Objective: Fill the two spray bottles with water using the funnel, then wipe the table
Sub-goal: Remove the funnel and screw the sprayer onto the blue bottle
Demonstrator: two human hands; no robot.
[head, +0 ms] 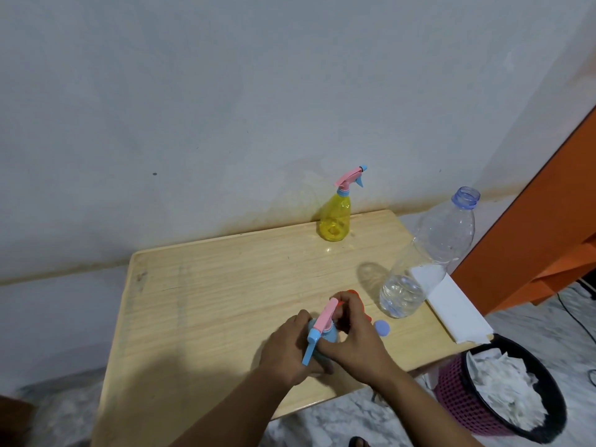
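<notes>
Hands meet at the near table edge: left hand [287, 345] wraps the small blue spray bottle [322, 333] to steady it, while right hand [353, 337] pinches its pink-and-blue trigger head [322, 321], probably twisting it. Yellow translucent spray bottle [335, 217] stands capped at the far edge; clear plastic water bottle [425, 256] waits uncapped, right.

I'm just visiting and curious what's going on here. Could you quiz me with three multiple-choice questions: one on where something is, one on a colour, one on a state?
1. Where does the yellow spray bottle stand?
A. far edge of the table, near the wall
B. in the basket
C. on the floor

2. What colour is the loose bottle cap?
A. red
B. blue
C. green

3. The clear water bottle is:
A. capped, full
B. lying down
C. uncapped, partly filled

Answers: 1 A, it stands at the table's back edge. 2 B, the cap beside the right hand is blue. 3 C, open neck, water only low down.
</notes>
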